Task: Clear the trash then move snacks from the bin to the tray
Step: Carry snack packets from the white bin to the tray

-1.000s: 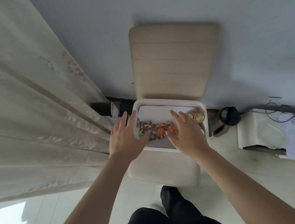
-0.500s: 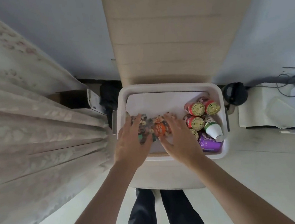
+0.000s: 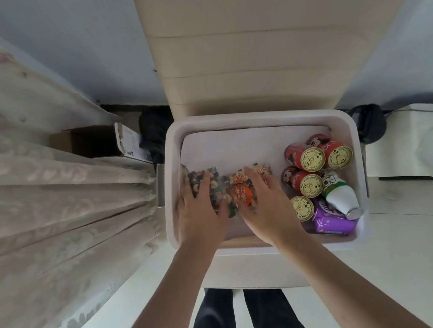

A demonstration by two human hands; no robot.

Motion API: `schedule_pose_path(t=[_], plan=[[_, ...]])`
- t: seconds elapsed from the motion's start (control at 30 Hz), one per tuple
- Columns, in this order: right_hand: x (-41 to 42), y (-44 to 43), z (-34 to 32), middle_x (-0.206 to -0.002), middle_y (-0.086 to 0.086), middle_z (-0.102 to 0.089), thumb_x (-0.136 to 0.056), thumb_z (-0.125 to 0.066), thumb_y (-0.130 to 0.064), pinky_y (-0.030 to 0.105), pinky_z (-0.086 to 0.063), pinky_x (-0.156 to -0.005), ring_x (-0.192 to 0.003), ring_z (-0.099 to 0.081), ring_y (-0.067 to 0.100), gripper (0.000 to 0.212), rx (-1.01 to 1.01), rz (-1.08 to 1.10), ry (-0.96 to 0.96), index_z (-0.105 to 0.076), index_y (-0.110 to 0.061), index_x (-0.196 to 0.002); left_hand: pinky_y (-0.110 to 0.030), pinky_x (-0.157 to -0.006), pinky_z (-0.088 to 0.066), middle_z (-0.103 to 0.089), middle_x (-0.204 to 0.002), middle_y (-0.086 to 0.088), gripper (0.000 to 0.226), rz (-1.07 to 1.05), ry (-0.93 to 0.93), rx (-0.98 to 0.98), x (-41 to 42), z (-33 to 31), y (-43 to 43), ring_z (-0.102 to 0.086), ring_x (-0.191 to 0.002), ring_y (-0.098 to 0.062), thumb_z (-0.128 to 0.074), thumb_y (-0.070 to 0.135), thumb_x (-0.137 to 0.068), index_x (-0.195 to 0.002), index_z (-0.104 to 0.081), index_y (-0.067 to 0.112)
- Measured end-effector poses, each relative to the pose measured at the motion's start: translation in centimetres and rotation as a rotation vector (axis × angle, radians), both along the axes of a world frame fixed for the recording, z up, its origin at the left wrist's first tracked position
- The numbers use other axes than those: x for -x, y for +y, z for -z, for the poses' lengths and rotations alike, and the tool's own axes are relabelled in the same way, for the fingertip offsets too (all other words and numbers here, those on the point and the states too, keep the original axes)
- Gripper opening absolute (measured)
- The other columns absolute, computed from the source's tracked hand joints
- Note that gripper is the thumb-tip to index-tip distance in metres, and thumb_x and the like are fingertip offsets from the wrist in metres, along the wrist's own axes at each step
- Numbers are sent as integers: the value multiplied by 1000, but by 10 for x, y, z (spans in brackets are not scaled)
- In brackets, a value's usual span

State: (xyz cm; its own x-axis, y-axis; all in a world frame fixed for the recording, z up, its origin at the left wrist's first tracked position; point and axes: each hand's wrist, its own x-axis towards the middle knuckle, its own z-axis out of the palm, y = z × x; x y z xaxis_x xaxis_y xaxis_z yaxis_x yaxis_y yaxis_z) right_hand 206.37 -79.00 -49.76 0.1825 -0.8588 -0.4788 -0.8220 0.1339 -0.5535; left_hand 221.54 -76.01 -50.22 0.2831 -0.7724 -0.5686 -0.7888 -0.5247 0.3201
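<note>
**Snack bin, both hands on the packets**

Item 1. Packets (image 3: 242, 197): a small heap of snack sachets, one orange with white characters and one dark showing nuts and a barcode. They lie on the bottom of the bin, left of centre in the frame and towards the bin's left wall.

Item 2. Left hand (image 3: 200, 217): laid on the dark sachet, fingers stretched forward and slightly spread. Nothing is visibly clasped.

Item 3. Right hand (image 3: 268, 206): laid on the right side of the heap, fingers extended and touching the sachets. The two hands sit close side by side, the orange sachet showing between them.

Item 4. Bin (image 3: 258, 117): a white rectangular tub at frame centre, with a white liner (image 3: 235, 145) on its floor.

Item 5. Cans (image 3: 312, 158): four red, gold-lidded, lying in the bin's right half, apart from the heap.

Item 6. Bottle (image 3: 339, 199): white with a green band, tipped over just right of the cans.

Item 7. Purple pack (image 3: 330, 222): in the bin's lower right corner, beneath the bottle.

Item 8. Chair (image 3: 264, 50): beige, its ribbed back filling the upper centre; the bin rests on its seat.

Item 9. Curtain (image 3: 37, 184): pale and patterned, along the left edge.

Item 10. Box (image 3: 91, 141): open cardboard, between curtain and bin.

Item 11. Legs (image 3: 214, 323): dark trousers, bottom centre.
</note>
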Motion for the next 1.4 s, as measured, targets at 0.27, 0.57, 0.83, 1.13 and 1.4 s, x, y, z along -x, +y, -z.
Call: schedule_pose_path(t=[0.27, 0.57, 0.83, 1.13, 1.4], plan=[[3, -1, 21, -131, 4, -42, -88, -71, -19, 33, -56, -82, -103, -59, 21, 60, 40, 48, -24, -47, -34, -141, -52, -125, -21, -12, -166, -6, 73, -130, 67, 64, 7, 8, 7, -12, -153, -29, -66, 46, -93, -154, -27, 48], [9, 3, 32, -123, -6, -57, -84, -77, -13, 26, -56, -86, -104, -60, 10, 59, 105, 85, -136, -57, -30, -136, -35, -108, -45, -41, -141, 5, 78, -241, 167, 197, 7, 14, 9, -40, -129, -14, -88, 27, -75, -140, -51, 48], [6, 2, 36, -124, -9, -62, -80, -77, -5, 38, -58, -90, -107, -64, 11, 59, 121, 153, -222, -63, -27, -133, 2, -70, -37, -42, -129, 11, 76, -300, 303, 189, -1, 11, 4, -50, -107, -4, -90, 22, -73, -130, -53, 56], [11, -4, 6, -121, -5, -62, -82, -74, 0, 31, -58, -88, -98, -64, 10, 58, 263, 105, -188, -62, -22, -134, 2, -75, -45, -43, -133, 9, 75, -296, 378, 296, 1, -11, -2, -54, -109, -4, -90, 26, -74, -134, -52, 51], [33, -24, -90, -120, -10, -58, -84, -77, -4, 15, -53, -89, -100, -60, 4, 60, 409, 102, -214, -59, -25, -137, -8, -84, -52, -43, -132, 10, 75, -301, 463, 467, -13, -94, -20, -56, -113, -2, -91, 21, -73, -135, -57, 47]])
